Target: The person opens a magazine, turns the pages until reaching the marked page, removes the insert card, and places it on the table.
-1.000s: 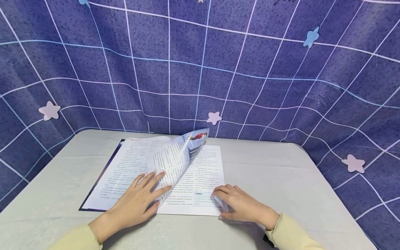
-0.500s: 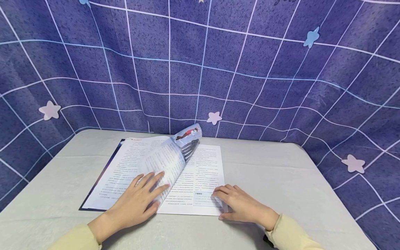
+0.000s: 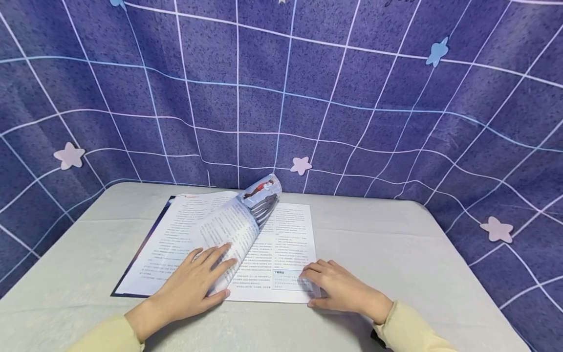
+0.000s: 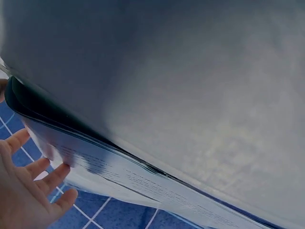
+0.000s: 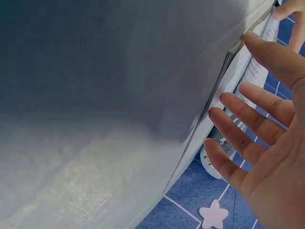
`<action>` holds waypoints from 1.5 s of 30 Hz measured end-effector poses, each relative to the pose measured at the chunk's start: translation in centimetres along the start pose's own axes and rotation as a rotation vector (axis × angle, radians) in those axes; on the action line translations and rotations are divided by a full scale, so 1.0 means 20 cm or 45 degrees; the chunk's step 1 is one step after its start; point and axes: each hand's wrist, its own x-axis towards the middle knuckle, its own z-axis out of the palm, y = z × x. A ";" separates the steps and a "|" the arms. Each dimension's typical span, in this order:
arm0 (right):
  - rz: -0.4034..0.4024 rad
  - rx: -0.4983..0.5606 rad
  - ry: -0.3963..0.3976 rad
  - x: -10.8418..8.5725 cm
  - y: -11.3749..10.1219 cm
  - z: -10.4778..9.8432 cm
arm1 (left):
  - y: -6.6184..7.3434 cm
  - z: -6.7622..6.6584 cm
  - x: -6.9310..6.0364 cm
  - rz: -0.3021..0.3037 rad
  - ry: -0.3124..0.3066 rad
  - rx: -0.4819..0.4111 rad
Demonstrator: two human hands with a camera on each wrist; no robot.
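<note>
An open magazine [image 3: 292,232] with printed text lies on the table. One of its pages, a curled leaf [image 3: 233,222], arches up over the middle, and its far corner shows a picture with a red figure. My left hand [image 3: 189,283] rests on this leaf and the left pages with fingers spread, its thumb at the near edge. On the lower right corner of the right page rests my right hand [image 3: 340,288], fingers slightly bent and thumb by the edge. In the right wrist view the right hand [image 5: 271,148] has its fingers apart, nothing pinched between them.
A pale cloth covers the table [image 3: 374,234]. Behind and beside it hangs a blue curtain [image 3: 211,107] with a line grid and several stars. The magazine's dark cover edge [image 3: 145,244] shows at the left.
The raised leaf has swung left and curled over further, showing more of its picture. My left thumb has moved slightly right. The right hand has stayed in place.
</note>
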 end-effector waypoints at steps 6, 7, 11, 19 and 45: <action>-0.003 0.005 0.003 0.00 0.00 -0.01 | 0.00 0.00 0.00 0.012 0.012 0.022; -0.007 0.007 0.005 0.00 0.00 -0.02 | 0.00 0.00 0.00 0.014 0.013 0.021; -0.027 0.014 0.015 0.00 0.00 -0.02 | 0.00 0.00 0.00 0.020 0.018 0.015; -0.068 -0.006 0.029 0.00 0.00 -0.02 | 0.01 0.00 0.00 0.020 0.033 0.014; -0.115 0.012 0.091 -0.01 0.04 -0.01 | 0.01 0.01 0.00 -0.004 0.025 0.114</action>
